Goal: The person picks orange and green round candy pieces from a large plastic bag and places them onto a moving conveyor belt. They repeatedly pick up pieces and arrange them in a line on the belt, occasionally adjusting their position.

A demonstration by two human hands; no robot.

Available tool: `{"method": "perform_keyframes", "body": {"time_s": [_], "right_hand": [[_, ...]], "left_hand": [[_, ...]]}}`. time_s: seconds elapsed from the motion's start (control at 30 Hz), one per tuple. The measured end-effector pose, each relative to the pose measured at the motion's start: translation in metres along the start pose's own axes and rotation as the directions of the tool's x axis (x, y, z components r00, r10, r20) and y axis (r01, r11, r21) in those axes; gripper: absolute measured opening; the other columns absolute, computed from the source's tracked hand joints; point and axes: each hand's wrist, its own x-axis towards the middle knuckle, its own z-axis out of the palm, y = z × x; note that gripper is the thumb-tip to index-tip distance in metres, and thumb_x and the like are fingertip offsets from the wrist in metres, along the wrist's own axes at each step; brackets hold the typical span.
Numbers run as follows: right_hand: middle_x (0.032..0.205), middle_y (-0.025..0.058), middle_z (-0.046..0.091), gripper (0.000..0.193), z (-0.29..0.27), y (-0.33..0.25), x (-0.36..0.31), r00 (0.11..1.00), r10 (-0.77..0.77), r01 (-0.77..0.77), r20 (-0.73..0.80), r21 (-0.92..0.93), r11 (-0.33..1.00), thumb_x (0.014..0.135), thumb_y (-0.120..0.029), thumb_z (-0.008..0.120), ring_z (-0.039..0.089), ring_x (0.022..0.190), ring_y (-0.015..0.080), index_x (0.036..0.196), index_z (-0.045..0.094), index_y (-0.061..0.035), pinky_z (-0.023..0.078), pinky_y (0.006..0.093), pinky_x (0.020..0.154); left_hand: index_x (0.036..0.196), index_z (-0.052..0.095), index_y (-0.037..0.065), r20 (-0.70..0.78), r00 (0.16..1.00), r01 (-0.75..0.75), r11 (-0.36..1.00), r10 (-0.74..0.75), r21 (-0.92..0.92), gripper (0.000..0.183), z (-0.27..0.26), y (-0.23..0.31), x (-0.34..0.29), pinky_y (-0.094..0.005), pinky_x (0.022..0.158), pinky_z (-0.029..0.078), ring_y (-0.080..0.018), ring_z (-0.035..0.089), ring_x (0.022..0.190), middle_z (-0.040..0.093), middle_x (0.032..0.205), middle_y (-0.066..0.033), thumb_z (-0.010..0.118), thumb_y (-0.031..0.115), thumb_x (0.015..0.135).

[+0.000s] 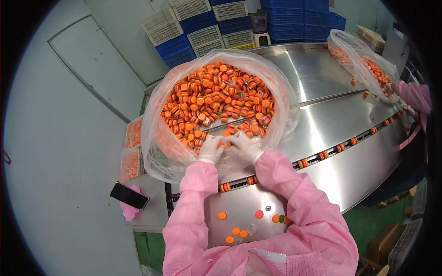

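Note:
A big pile of round layered candies (202, 99), orange with red, green and dark bands, fills an opened clear plastic bag (287, 99) on the metal table. At the pile's near edge, my left hand (211, 149), in a white glove, has its fingers closed on an orange layered candy. Close beside it, my right hand (247, 146), gloved too, is closed with its fingertips bent around a candy by the left fingers. The fingertips are partly hidden. Below both hands runs a narrow conveyor channel (239, 185) carrying candies standing on edge.
Loose orange discs (236, 231), a red disc (259, 214) and a clear scrap lie nearest me. A phone (129, 195) rests on pink cloth at left. A co-worker's pink sleeve (413, 95) reaches to another candy bag (357, 57). Stacked crates (198, 25) stand behind.

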Motion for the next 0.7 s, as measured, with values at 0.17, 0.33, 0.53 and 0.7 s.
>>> {"method": "perform_keyframes", "body": {"time_s": [0.17,0.33,0.53,0.7], "right_hand": [[0.087,0.0165,0.058,0.02,0.013,-0.046,-0.053,0.94,-0.049,0.011,0.338,0.113,0.994,0.068,-0.013,0.061,0.054,0.089,0.0347,0.088,0.061,-0.0094,0.043,0.0407,0.08],[0.087,0.0198,0.063,0.024,0.029,-0.046,-0.055,0.714,0.372,-0.291,0.593,-0.232,0.928,0.069,-0.019,0.065,0.061,0.083,0.0364,0.088,0.061,-0.0062,0.048,0.0434,0.073],[0.079,0.0207,0.06,0.023,-0.002,-0.065,-0.018,0.754,0.382,-0.242,0.534,-0.315,0.918,0.069,-0.018,0.065,0.06,0.081,0.0358,0.084,0.059,-0.0009,0.048,0.0426,0.07],[0.091,0.0175,0.055,0.018,-0.012,0.007,0.013,0.931,0.363,-0.321,-0.038,-0.559,0.764,0.077,-0.01,0.052,0.06,0.08,0.0333,0.095,0.052,-0.0045,0.05,0.0411,0.067]], "left_hand": [[0.092,0.059,0.012,0.128,0.983,0.154,0.974,-0.134,-0.163,0.019,0.027,0.007,0.018,-0.0358,0.068,0.047,-0.0287,0.055,0.079,0.05,0.085,-0.0131,0.058,0.005,0.075],[0.099,0.055,0.006,0.362,0.917,0.398,0.359,-0.167,-0.844,0.022,-0.039,0.034,-0.023,-0.0256,0.055,0.051,-0.0174,0.057,0.08,0.053,0.092,-0.0069,0.051,-0.005,0.081],[0.1,0.05,0.005,0.548,0.655,0.755,0.442,-0.52,-0.484,0.019,-0.052,0.044,-0.136,-0.0259,0.042,0.047,-0.0149,0.056,0.05,0.056,0.076,-0.0065,0.052,-0.003,0.082],[0.096,0.05,0.006,0.444,0.613,0.761,0.64,-0.653,-0.11,0.019,-0.04,0.047,-0.131,-0.0316,0.043,0.045,-0.0203,0.058,0.049,0.055,0.07,-0.0077,0.058,0.001,0.079]]}}
